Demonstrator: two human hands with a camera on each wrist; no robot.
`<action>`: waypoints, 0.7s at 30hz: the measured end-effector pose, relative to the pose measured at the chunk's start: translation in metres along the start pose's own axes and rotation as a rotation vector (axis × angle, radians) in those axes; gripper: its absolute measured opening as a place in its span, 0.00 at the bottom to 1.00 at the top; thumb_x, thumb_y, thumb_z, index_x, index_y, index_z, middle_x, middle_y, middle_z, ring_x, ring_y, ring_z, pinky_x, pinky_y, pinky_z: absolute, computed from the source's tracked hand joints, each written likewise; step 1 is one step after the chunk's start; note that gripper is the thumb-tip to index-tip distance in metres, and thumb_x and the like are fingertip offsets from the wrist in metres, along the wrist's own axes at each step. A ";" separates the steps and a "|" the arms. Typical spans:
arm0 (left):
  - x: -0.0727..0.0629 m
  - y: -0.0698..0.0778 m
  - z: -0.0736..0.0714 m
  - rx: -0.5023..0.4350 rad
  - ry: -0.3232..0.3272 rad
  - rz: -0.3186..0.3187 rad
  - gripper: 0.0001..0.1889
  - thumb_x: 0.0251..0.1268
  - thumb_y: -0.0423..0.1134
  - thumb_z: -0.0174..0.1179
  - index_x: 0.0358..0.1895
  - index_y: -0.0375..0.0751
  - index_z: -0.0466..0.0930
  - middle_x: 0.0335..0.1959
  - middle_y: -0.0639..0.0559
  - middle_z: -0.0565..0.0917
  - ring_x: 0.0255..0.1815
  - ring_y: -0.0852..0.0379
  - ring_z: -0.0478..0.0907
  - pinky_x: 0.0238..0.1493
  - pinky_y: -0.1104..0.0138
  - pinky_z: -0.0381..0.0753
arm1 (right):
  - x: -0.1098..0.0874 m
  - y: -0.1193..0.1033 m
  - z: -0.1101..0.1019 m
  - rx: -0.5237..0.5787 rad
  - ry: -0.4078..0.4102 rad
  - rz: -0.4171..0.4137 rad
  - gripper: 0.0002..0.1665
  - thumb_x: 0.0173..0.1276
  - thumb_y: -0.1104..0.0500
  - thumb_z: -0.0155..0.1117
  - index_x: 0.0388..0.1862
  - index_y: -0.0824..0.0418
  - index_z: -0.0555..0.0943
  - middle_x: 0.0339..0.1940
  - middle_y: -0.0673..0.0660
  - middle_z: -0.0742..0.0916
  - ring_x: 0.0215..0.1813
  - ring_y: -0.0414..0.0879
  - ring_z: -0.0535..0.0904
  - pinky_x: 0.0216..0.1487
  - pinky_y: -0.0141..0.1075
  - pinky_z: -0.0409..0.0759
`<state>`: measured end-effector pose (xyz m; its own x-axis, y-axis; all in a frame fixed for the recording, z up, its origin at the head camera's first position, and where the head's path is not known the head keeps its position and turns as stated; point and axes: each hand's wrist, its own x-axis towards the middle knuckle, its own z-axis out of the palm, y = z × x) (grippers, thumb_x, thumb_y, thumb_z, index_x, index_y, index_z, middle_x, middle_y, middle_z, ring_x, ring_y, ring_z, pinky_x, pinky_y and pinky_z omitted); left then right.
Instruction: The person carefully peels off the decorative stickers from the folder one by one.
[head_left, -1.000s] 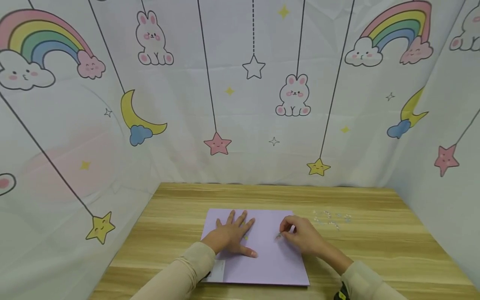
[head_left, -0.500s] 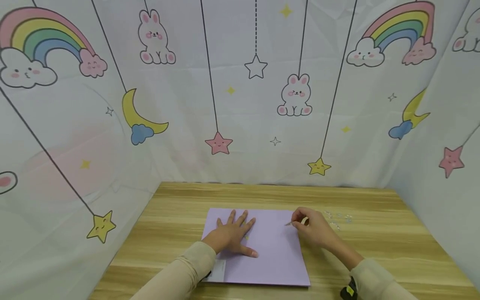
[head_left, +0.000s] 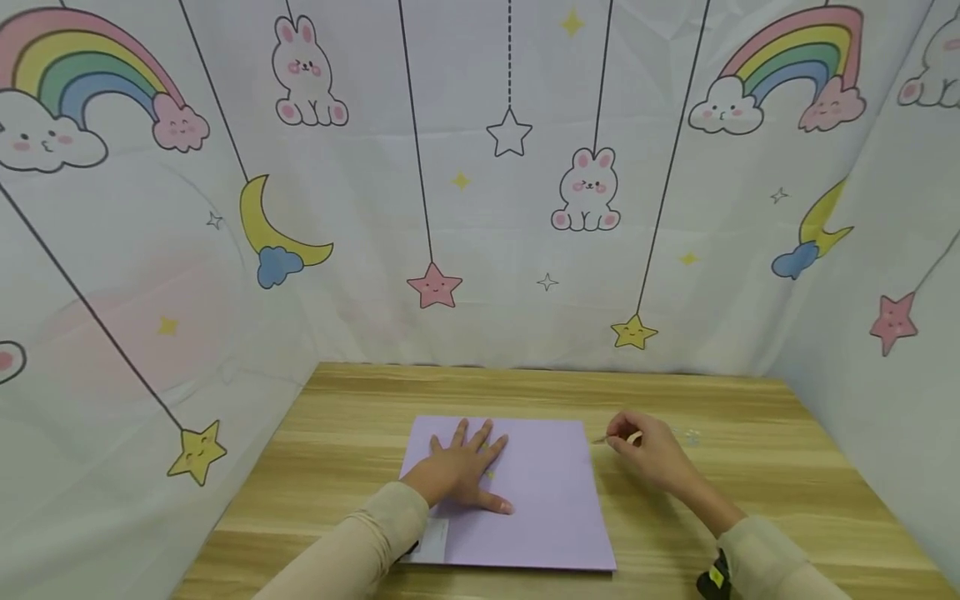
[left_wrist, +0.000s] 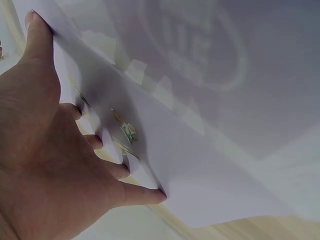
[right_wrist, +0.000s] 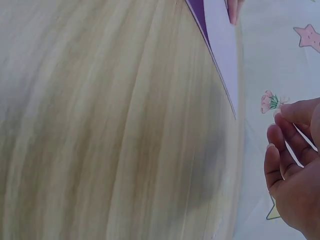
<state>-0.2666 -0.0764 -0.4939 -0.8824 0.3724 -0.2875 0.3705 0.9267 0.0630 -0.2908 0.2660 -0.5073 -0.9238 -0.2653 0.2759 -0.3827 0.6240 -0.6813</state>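
My left hand (head_left: pixel 459 477) lies spread over the left part of a lavender book or folder (head_left: pixel 551 508), fingers straight and thumb out to the side. Under it, the left wrist view shows a small yellow, white and green flower sticker (left_wrist: pixel 126 129) on the lavender surface. Just past the folder's right edge, my right hand (head_left: pixel 654 454) pinches a small pink flower sticker (right_wrist: pixel 270 101) with green stems between thumb and forefinger. In that close view its other fingers (right_wrist: pixel 272 165) are loosely bent. The sticker is held up, apart from the folder.
On the wooden table (head_left: pixel 360 392), small clear pieces (head_left: pixel 692 436) lie beyond my right hand, partly hidden by it. A pale label (head_left: pixel 430 542) is at the folder's lower left corner. A printed cloth (head_left: pixel 495 225) encloses the back and sides.
My right hand has moved right and slightly away from me, carrying the flower sticker from over the folder to beyond its right edge. The left hand stays in place.
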 end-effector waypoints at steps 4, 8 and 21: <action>-0.002 -0.001 -0.001 0.000 0.003 0.000 0.61 0.53 0.82 0.63 0.88 0.60 0.51 0.89 0.49 0.47 0.87 0.34 0.41 0.73 0.24 0.53 | -0.003 0.006 -0.005 -0.013 0.015 0.023 0.05 0.75 0.65 0.70 0.39 0.55 0.83 0.35 0.48 0.86 0.40 0.42 0.80 0.40 0.34 0.79; -0.002 -0.002 0.000 -0.006 0.007 0.004 0.62 0.52 0.83 0.63 0.88 0.60 0.51 0.89 0.50 0.46 0.87 0.35 0.41 0.73 0.25 0.53 | -0.007 0.011 -0.012 -0.029 0.029 0.032 0.05 0.75 0.64 0.70 0.39 0.57 0.83 0.35 0.48 0.86 0.41 0.43 0.80 0.39 0.34 0.79; -0.001 -0.003 0.003 -0.014 0.013 0.008 0.62 0.53 0.83 0.62 0.88 0.59 0.51 0.89 0.48 0.46 0.87 0.34 0.40 0.73 0.24 0.52 | -0.021 0.031 -0.035 -0.108 0.094 0.035 0.05 0.74 0.65 0.71 0.40 0.56 0.83 0.35 0.48 0.86 0.40 0.39 0.80 0.38 0.33 0.80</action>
<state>-0.2662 -0.0791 -0.4970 -0.8832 0.3803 -0.2743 0.3736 0.9243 0.0785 -0.2837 0.3168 -0.5100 -0.9315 -0.1753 0.3186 -0.3441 0.7086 -0.6160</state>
